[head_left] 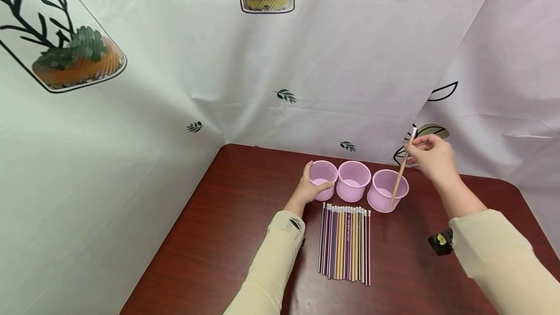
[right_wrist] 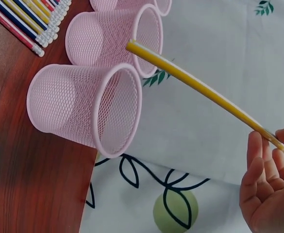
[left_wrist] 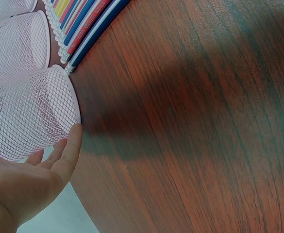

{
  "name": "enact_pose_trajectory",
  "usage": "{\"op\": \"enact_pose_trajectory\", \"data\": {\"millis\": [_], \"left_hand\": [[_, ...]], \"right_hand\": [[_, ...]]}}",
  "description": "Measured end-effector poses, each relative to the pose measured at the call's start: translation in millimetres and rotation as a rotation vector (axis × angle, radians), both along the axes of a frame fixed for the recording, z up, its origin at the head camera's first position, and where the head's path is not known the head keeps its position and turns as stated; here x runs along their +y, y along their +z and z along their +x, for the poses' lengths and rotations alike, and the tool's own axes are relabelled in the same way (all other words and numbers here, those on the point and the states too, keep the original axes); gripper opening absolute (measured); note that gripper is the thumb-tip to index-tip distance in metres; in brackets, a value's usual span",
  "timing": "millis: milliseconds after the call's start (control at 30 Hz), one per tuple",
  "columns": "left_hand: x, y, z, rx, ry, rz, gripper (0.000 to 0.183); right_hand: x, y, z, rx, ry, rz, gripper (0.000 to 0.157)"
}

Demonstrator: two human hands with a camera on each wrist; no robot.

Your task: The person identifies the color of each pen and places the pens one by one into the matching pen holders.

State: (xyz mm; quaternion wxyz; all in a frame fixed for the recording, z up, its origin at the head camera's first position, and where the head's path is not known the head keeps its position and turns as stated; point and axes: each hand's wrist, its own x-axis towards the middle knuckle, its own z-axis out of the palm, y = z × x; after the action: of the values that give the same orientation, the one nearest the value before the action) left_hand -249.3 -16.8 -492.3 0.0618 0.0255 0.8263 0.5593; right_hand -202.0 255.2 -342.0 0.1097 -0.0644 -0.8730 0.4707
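Note:
With thumb and fingertips, my right hand pinches a yellow pencil near its eraser end. The pencil slants down above the right-hand pink mesh pencil cup and overlaps it in the head view; in the right wrist view its lower end shows above the cup, outside the opening. My left hand grips the left-hand pencil cup, thumb on the near side and fingers along the outer side, one fingertip at the rim. Between these two stands the middle pencil cup. All three are upright in a row.
Several pencils in mixed colours lie side by side on the dark red-brown table, eraser ends toward the cups. A printed cloth hangs right behind the table's far edge and along its left side.

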Motion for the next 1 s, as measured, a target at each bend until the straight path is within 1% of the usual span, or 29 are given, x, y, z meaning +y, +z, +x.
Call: {"op": "enact_pose_trajectory", "data": {"millis": [133,200,433,533,733,900,1000], "left_hand": [[0.6,1.6,1.0,0.004,-0.003,0.001,0.096],[1.0,1.8,1.3,-0.002,-0.003,-0.002,0.096],[0.3,3.0,2.8,-0.002,0.009,-0.015,0.095],[0.3,3.2,2.8,-0.002,0.013,-0.017,0.095],[0.6,3.6,2.6,-0.016,0.016,-0.010,0.095],[0.5,3.4,3.1,-0.005,0.016,-0.012,0.095],[0.2,2.5,3.2,0.004,0.016,-0.014,0.094]], "right_hand": [[3.1,0.3,-2.9,0.018,-0.068,0.012,0.022],[4.0,-0.1,-4.2,0.031,-0.098,0.003,0.019],[6.9,-4.8,-8.9,0.092,-0.210,-0.067,0.008],[8.4,-9.8,-10.2,0.096,-0.262,-0.110,0.007],[11.8,-26.7,-12.4,0.121,-0.344,-0.285,0.010],[14.8,-46.1,-14.9,0.182,-0.397,-0.475,0.013],[15.0,-57.0,-15.0,0.223,-0.435,-0.552,0.014]]}}
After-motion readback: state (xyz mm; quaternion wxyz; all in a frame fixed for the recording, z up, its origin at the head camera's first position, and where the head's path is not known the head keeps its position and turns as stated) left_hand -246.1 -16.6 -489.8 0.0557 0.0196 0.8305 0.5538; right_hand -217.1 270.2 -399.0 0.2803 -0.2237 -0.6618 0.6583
